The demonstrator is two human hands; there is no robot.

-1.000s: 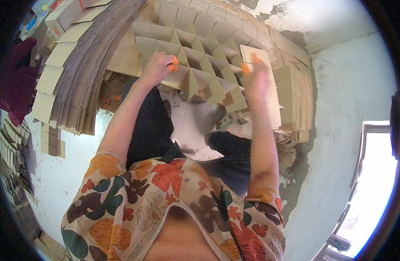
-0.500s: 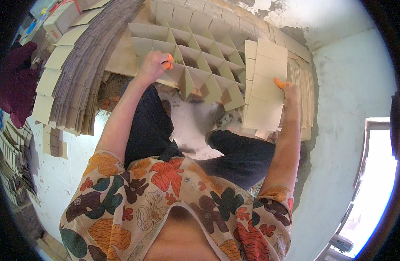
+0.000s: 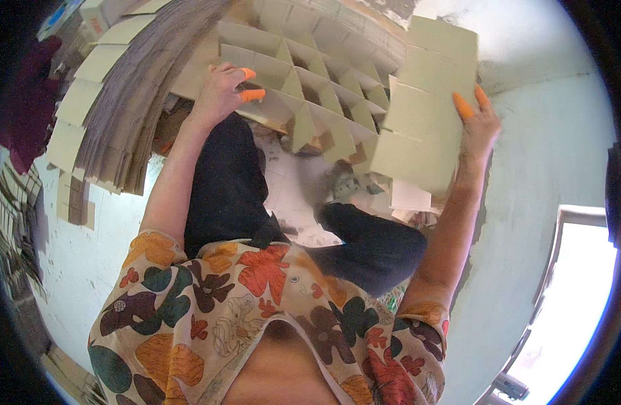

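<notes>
From my remote seat, I see the cardboard grid (image 3: 329, 98) already interlocked into open cells; I judge its crossing mostly done. At the grid's left side, the left hand (image 3: 227, 94) has its orange-covered digits parted, with nothing visible between them. Right of the grid, the right hand (image 3: 481, 127) is at the outer edge of flat slotted sheets (image 3: 425, 111); I can't tell whether it grips them. Those sheets and the long stack (image 3: 148, 84) left of the grid look unjoined.
</notes>
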